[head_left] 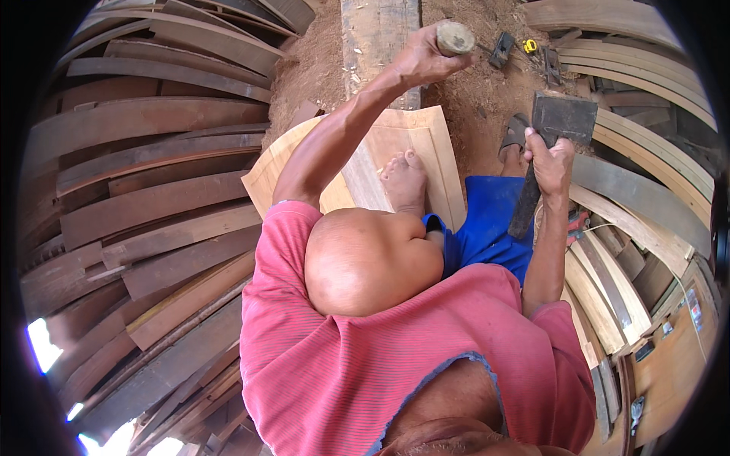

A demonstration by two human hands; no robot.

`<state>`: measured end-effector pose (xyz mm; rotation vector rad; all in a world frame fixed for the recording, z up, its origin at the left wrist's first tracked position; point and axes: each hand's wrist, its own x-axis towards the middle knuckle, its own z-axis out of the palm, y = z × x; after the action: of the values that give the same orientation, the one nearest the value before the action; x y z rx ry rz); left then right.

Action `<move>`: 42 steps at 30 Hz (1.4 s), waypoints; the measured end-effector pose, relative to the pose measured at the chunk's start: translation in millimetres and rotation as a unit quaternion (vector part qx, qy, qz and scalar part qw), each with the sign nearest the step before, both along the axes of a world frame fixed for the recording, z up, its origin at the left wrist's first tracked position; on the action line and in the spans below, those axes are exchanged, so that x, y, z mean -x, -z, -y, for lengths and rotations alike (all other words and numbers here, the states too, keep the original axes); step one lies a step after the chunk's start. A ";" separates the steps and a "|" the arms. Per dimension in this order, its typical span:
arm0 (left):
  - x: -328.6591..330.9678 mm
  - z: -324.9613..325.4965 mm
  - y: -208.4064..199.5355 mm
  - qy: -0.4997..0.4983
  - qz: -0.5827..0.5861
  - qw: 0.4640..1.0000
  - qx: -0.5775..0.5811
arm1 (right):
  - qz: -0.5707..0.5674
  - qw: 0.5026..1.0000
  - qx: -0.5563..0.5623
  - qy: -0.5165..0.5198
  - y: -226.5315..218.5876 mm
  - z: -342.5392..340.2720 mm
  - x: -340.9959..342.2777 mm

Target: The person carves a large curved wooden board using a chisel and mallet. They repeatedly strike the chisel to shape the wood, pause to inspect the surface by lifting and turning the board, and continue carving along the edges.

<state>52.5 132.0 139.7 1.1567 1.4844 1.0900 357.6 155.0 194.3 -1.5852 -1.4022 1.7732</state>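
Observation:
My left hand [430, 59] is closed around a chisel, reaching out over the far end of a thick plank. The chisel's round wooden handle end [455, 38] faces up, and its blade is hidden. My right hand [549, 158] grips a dark mallet [564, 117] by the handle, just below its square block head. The mallet's handle slants down beside my blue shorts [487, 209]. My bare foot [405, 176] rests on a pale wooden panel [442, 156] that lies between my two arms.
The thick plank [372, 26] lies on ground covered in wood shavings [315, 68]. A yellow tape measure [530, 47] and a small dark block [502, 50] lie at the far right. Stacked dark boards [167, 152] line the left; paler boards [646, 152] line the right.

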 end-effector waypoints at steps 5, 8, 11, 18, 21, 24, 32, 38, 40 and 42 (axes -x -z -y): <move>-11.5 8.2 8.1 0.008 0.024 0.999 -0.030 | 0.029 0.999 -0.025 -0.034 -1.6 4.4 -0.7; -15.7 20.3 9.0 0.019 0.023 0.999 -0.020 | 0.056 0.996 -0.036 -0.058 -1.1 8.9 -2.1; -12.5 33.6 8.1 0.061 0.025 0.998 -0.011 | 0.027 0.998 -0.030 -0.057 -3.2 13.7 2.3; 11.1 25.2 -23.1 0.006 0.075 0.997 -0.007 | -0.004 0.998 -0.031 -0.050 -2.1 12.3 4.4; 12.2 23.4 -23.5 0.010 0.019 1.000 -0.007 | -0.014 0.999 -0.034 -0.036 -4.7 11.2 7.1; 6.5 25.0 -5.5 0.057 -0.004 0.998 0.006 | -0.028 0.998 -0.046 -0.032 -3.0 10.4 7.9; -4.9 26.9 12.2 0.148 -0.024 0.988 0.037 | -0.023 0.999 -0.034 0.003 -4.9 10.2 3.5; -22.3 27.9 14.6 0.184 -0.079 0.979 0.022 | -0.015 0.999 -0.030 0.002 -5.2 12.1 4.5; -29.0 24.2 22.6 0.212 -0.072 0.974 0.031 | 0.063 0.994 -0.069 -0.060 31.2 21.2 7.1; -36.4 23.8 18.0 0.231 -0.074 0.969 0.055 | 0.111 0.978 -0.129 -0.123 42.2 22.5 7.8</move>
<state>88.9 108.2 121.7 1.4371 1.2768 0.6052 349.8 132.5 152.0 -1.5603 -1.9218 1.4941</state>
